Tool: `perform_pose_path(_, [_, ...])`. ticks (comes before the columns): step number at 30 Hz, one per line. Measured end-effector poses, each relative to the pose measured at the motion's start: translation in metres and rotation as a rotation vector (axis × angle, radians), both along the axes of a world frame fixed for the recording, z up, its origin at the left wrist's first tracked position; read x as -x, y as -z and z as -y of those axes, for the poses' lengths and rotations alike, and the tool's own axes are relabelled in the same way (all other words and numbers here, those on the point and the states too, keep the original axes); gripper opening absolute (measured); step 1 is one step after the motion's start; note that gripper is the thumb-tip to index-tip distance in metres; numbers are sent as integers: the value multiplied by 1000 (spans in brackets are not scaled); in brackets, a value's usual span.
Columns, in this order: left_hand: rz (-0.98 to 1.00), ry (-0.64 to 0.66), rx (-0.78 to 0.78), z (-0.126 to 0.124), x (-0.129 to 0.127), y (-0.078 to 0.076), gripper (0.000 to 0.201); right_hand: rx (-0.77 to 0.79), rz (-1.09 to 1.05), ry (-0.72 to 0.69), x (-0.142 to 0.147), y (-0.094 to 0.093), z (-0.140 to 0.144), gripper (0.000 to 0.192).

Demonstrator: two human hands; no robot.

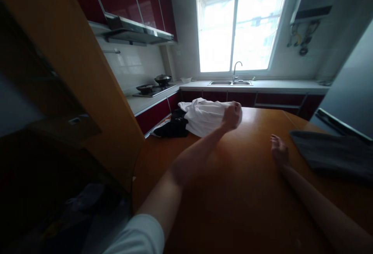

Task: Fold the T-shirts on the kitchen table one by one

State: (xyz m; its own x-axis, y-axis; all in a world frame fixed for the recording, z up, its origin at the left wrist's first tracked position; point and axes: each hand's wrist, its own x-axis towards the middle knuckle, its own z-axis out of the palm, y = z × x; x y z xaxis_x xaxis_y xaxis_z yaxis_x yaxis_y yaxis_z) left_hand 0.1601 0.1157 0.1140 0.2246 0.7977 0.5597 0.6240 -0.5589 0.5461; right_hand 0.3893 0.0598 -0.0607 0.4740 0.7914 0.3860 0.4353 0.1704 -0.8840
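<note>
My left hand (232, 116) reaches across the wooden table (233, 199), its fingers closed on the right end of a white shirt (204, 116). The shirt lies crumpled at the table's far left, and its full shape is hidden in the folds. Dark clothing (173, 125) sits beside it and partly under it. My right hand (279, 151) is above or on the table at the right, holding nothing, its fingers loosely apart. A dark grey folded garment (329, 151) lies just right of that hand.
A wooden panel (96, 90) rises along the table's left side. Behind the table run a counter with a sink (230, 83) and a stove (155, 90) with pans. A pale appliance (352, 79) stands at the right.
</note>
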Motion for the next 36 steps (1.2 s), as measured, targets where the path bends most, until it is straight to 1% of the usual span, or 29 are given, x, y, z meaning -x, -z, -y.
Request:
perform_pose_path(1, [-31, 90, 23, 8, -16, 8, 25, -40, -91, 43, -6, 0, -1, 54])
perform_pose_path(2, [-79, 182, 43, 15, -26, 16, 27, -68, -160, 86, -12, -1, -2, 55])
perform_pose_path(3, [-162, 269, 57, 20, -31, 24, 31, -95, -196, 132, -17, -2, -3, 55])
perform_pose_path(4, [-234, 297, 59, 22, -31, 31, 33, -125, -192, 180, -22, -4, -2, 54])
perform_pose_path(5, [-298, 293, 59, 22, -25, 37, 35, -164, -147, 231, -24, -7, -1, 52])
perform_pose_path(6, [-348, 249, 63, 20, -14, 43, 35, -209, -70, 271, -25, -10, 1, 49])
perform_pose_path(7, [-373, 186, 70, 17, 0, 48, 36, -252, 29, 287, -22, -14, 3, 45])
perform_pose_path(8, [-406, 106, 91, 12, 18, 53, 36, -283, 138, 272, -17, -18, 7, 41])
perform_pose_path(9, [-450, 20, 118, 7, 37, 58, 35, -297, 246, 230, -10, -21, 10, 37])
perform_pose_path(11, [-516, -67, 160, -1, 74, 70, 32, -261, 438, 82, 13, -24, 18, 31])
perform_pose_path(13, [-584, -104, 200, -3, 106, 83, 30, -132, 585, -87, 42, -25, 27, 29])
perform_pose_path(15, [-631, -114, 201, -1, 126, 97, 35, 38, 727, -230, 68, -25, 34, 30])
perform_pose_path(17, [-662, -128, 176, 4, 134, 107, 39, 169, 838, -293, 85, -26, 40, 32])
perform_pose_path(18, [-676, -137, 163, 7, 135, 110, 41, 208, 878, -303, 89, -27, 42, 33])
perform_pose_path(20, [-707, -159, 141, 15, 131, 113, 41, 246, 921, -298, 87, -29, 42, 34])
perform_pose_path(23, [-751, -173, 119, 33, 115, 111, 41, 295, 897, -245, 66, -31, 33, 37])
perform_pose_path(25, [-777, -130, 95, 51, 101, 109, 42, 353, 858, -171, 47, -28, 25, 39])
perform_pose_path(26, [-784, -67, 68, 62, 94, 109, 43, 379, 839, -128, 39, -26, 20, 39])
perform_pose_path(27, [-779, 36, 33, 71, 87, 109, 42, 393, 820, -77, 31, -24, 16, 39])
perform_pose_path(28, [-755, 171, -7, 80, 80, 110, 40, 388, 798, -16, 24, -22, 13, 38])
perform_pose_path(30, [-650, 445, -87, 90, 71, 112, 32, 316, 752, 115, 16, -20, 11, 37])
perform_pose_path(31, [-585, 530, -120, 91, 69, 114, 29, 256, 733, 169, 14, -21, 12, 37])
perform_pose_path(32, [-526, 552, -147, 89, 69, 116, 30, 192, 724, 205, 14, -23, 14, 37])
perform_pose_path(33, [-482, 512, -169, 83, 71, 118, 33, 131, 724, 220, 15, -25, 17, 37])
perform_pose_path(34, [-456, 425, -182, 75, 75, 120, 36, 82, 731, 211, 18, -27, 21, 36])
perform_pose_path(36, [-453, 210, -161, 57, 87, 123, 43, 29, 753, 136, 27, -32, 29, 35])
